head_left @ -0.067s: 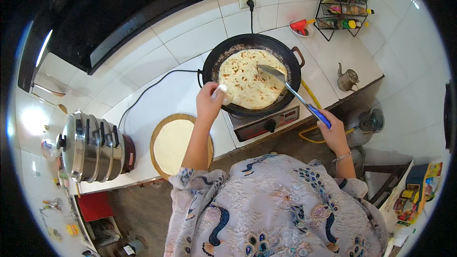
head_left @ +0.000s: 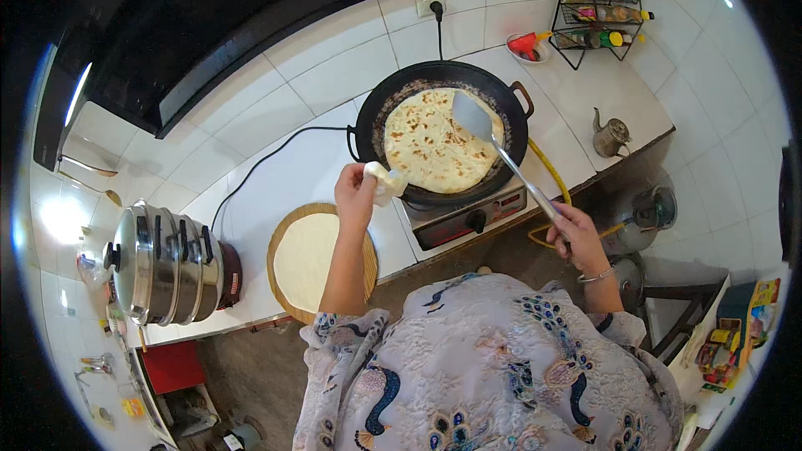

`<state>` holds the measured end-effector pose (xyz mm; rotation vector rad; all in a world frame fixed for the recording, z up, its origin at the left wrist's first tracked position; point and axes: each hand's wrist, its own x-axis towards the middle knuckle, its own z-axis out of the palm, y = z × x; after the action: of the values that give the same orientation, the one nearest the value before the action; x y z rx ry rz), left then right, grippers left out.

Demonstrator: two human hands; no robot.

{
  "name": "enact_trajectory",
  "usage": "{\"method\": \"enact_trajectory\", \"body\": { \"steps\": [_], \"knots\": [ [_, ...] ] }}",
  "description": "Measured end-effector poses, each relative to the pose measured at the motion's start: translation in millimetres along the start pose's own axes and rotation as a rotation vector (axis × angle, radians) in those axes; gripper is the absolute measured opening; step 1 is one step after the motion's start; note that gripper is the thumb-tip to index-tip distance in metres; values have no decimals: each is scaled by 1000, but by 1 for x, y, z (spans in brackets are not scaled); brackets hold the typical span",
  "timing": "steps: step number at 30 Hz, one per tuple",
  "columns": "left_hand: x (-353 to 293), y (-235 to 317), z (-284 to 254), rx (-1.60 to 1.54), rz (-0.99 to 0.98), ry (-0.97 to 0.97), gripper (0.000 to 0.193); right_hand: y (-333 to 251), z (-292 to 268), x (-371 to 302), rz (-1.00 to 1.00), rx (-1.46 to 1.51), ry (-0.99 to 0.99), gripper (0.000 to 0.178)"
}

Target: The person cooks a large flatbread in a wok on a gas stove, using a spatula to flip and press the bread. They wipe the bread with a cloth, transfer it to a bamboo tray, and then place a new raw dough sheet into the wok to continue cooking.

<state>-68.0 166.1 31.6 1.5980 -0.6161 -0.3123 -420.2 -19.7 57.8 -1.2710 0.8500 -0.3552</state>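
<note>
A round flatbread (head_left: 434, 150) with brown spots lies in a black wok (head_left: 372, 108) with two side handles, on an electric cooker (head_left: 443, 231). My right hand (head_left: 578, 242) is closed round the handle of a metal spatula (head_left: 474, 115); its broad blade is over the flatbread's upper right part, and I cannot tell whether it touches. My left hand (head_left: 357, 196) pinches a crumpled cream-white wad (head_left: 384, 184) at the wok's lower left rim. Whether the wad is cloth, paper or dough is unclear. Below my left forearm, a raw dough round (head_left: 305, 259) lies on a round wooden board (head_left: 278, 284).
A tiered steel steamer (head_left: 163, 263) stands at the left. A black cord (head_left: 276, 140) runs across the counter to the wok's left. At the back right are a bowl with a red item (head_left: 528, 46), a bottle rack (head_left: 572, 12) and a small metal pot (head_left: 611, 135).
The spatula blade has turned its broad face up and risen slightly, and my right hand has shifted down. My left hand has drawn slightly left and down from the flatbread with the wad.
</note>
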Motion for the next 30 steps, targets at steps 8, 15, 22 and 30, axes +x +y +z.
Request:
{"method": "enact_trajectory", "body": {
  "steps": [8,15,22,30],
  "knots": [
    [-18,0,-5,-407,-221,167,21,0,14,2,206,478,-232,32],
    [-19,-18,-15,-335,-255,259,16,15,7,9,78,-4,-182,29],
    [-28,1,21,-528,-248,282,22,11,-19,22,36,-217,-196,44],
    [-21,27,69,-491,-240,295,22,-2,-41,36,8,-281,-215,44]
  ]
}}
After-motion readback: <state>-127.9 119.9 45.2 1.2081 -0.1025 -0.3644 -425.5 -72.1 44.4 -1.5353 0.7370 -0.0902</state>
